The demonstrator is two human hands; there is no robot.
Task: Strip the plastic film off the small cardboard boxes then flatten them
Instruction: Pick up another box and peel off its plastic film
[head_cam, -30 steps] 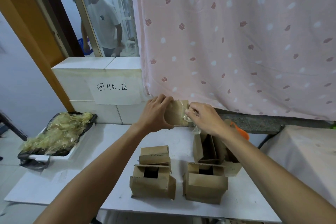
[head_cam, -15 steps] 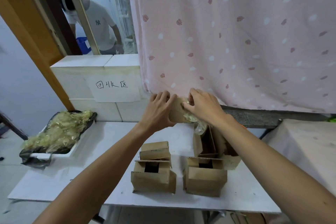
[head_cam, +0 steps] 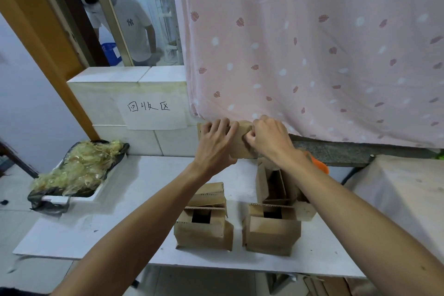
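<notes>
I hold a small brown cardboard box point(head_cam: 240, 144) up above the far side of the white table point(head_cam: 134, 199). My left hand point(head_cam: 215, 144) grips its left side with the fingers curled over the top edge. My right hand point(head_cam: 266, 138) pinches the plastic film on the box's front with curled fingertips; the film itself barely shows under the fingers. Below, more small cardboard boxes stand open: one front left point(head_cam: 204, 228), one front right point(head_cam: 271, 230), and one behind it point(head_cam: 271, 182) partly hidden by my right forearm.
A tray point(head_cam: 55, 199) lined with black plastic holds a heap of stripped yellowish film point(head_cam: 77, 166) at the table's left end. A pink curtain point(head_cam: 312, 55) hangs behind. A paper sign is stuck on the tiled ledge point(head_cam: 153, 113). A person stands beyond the window, back left.
My right hand has moved left onto the box's front and closed its fingertips there. The loose film that hung below the box is no longer visible. The left hand keeps its hold.
</notes>
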